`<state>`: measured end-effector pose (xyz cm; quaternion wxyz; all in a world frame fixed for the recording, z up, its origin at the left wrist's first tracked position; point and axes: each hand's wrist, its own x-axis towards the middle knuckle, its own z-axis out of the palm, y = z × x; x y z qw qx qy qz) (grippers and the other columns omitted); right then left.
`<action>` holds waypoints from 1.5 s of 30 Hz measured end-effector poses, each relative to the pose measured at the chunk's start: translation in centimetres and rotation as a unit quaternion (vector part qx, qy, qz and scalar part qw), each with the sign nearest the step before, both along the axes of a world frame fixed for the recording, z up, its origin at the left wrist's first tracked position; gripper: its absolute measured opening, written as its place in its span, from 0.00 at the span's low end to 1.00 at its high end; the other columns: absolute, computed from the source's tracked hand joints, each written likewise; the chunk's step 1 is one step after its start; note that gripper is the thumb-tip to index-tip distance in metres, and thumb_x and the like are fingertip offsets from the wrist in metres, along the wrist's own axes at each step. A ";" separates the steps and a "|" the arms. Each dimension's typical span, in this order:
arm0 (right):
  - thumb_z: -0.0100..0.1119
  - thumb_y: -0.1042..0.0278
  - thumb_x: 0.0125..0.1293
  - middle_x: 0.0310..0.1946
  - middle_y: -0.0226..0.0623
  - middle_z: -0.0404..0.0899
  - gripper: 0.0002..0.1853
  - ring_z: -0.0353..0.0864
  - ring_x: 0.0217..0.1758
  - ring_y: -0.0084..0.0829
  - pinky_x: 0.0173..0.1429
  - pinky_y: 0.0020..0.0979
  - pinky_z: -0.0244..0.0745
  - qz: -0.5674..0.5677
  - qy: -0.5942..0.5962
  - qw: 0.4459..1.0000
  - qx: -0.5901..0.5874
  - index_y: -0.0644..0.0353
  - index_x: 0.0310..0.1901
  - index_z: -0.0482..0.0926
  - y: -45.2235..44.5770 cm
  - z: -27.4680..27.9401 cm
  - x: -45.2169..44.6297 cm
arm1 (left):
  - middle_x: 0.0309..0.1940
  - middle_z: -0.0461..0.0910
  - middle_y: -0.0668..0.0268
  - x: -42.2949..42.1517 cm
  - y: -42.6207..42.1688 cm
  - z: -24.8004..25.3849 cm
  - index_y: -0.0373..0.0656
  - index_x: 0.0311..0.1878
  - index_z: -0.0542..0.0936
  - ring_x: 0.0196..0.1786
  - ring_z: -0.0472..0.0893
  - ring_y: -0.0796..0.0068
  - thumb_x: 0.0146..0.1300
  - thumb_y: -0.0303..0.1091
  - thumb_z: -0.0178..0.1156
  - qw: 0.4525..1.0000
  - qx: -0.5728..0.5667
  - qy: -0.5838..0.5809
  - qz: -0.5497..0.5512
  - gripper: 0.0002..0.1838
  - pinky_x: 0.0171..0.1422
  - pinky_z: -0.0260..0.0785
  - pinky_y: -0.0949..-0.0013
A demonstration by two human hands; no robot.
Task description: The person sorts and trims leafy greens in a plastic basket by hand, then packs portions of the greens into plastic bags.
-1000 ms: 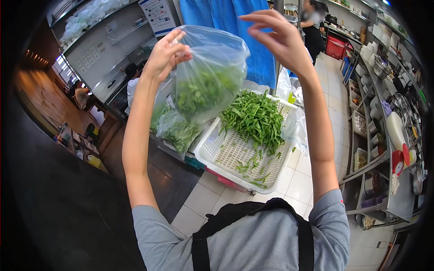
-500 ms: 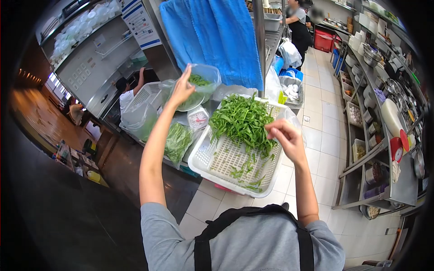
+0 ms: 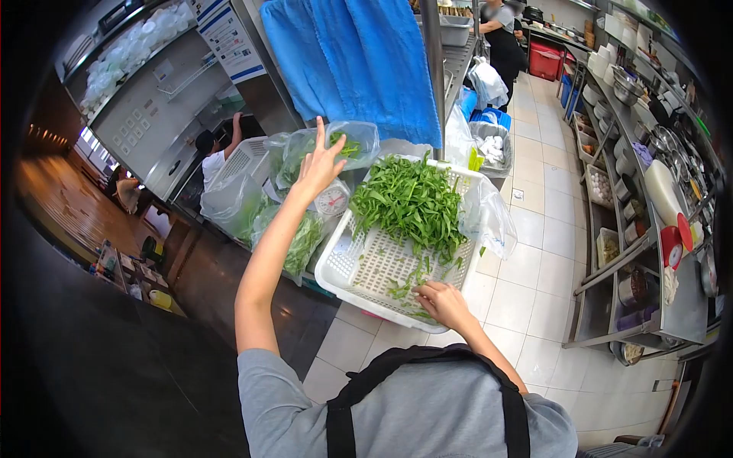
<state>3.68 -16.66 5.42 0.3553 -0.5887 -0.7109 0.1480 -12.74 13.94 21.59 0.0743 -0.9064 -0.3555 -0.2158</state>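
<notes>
A white perforated basket point(image 3: 336, 284) holds a heap of cut leafy greens point(image 3: 405, 198), with loose pieces scattered over its near part. My right hand point(image 3: 447, 303) is low at the basket's near right side, fingers drawn together beside the loose leaves. Whatever they pinch is hidden. My left hand point(image 3: 319, 169) has its fingers spread against a clear plastic bag point(image 3: 360, 137) that has some greens inside. Beneath that bag, the round dial of a kitchen scale point(image 3: 332, 200) shows partly.
Left of the scale, more bags of greens point(image 3: 301, 243) lie together. A blue cloth point(image 3: 351, 61) hangs behind. An empty-looking clear bag point(image 3: 489, 217) drapes over the basket's right rim. Steel shelves point(image 3: 641, 206) line the right; other people work further back.
My right hand has dropped from beside the heap to the basket's near side. My left hand has come slightly lower, its fingers spreading on the bag. More of the clear bag at right shows.
</notes>
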 end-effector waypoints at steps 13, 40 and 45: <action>0.54 0.66 0.57 0.26 0.37 0.76 0.06 0.77 0.31 0.40 0.35 0.38 0.71 -0.008 0.008 1.000 -0.008 0.57 0.32 0.78 0.0 -0.5 0.3 | 0.64 0.45 0.35 1.0 3.8 -4.4 0.45 0.63 0.62 0.40 0.79 0.48 0.48 0.25 0.61 0.989 0.076 -0.114 -0.053 0.36 0.44 0.73 0.52; 0.55 0.78 0.52 0.40 0.44 0.74 0.14 0.70 0.45 0.46 0.53 0.42 0.60 -0.207 -0.086 0.975 0.005 0.61 0.43 0.74 0.5 0.4 -1.6 | 0.36 0.73 0.47 -35.3 12.3 20.8 0.28 0.61 0.22 0.38 0.80 0.57 0.51 0.15 0.55 0.720 -0.142 -0.671 -0.108 0.51 0.48 0.75 0.56; 0.53 0.82 0.51 0.55 0.51 0.62 0.27 0.61 0.58 0.50 0.62 0.41 0.53 -0.382 -0.161 0.910 0.007 0.60 0.57 0.66 1.1 0.3 -3.1 | 0.38 0.72 0.46 -35.1 18.9 18.4 0.30 0.61 0.22 0.37 0.80 0.56 0.49 0.13 0.56 0.690 -0.121 -0.708 -0.088 0.52 0.47 0.77 0.60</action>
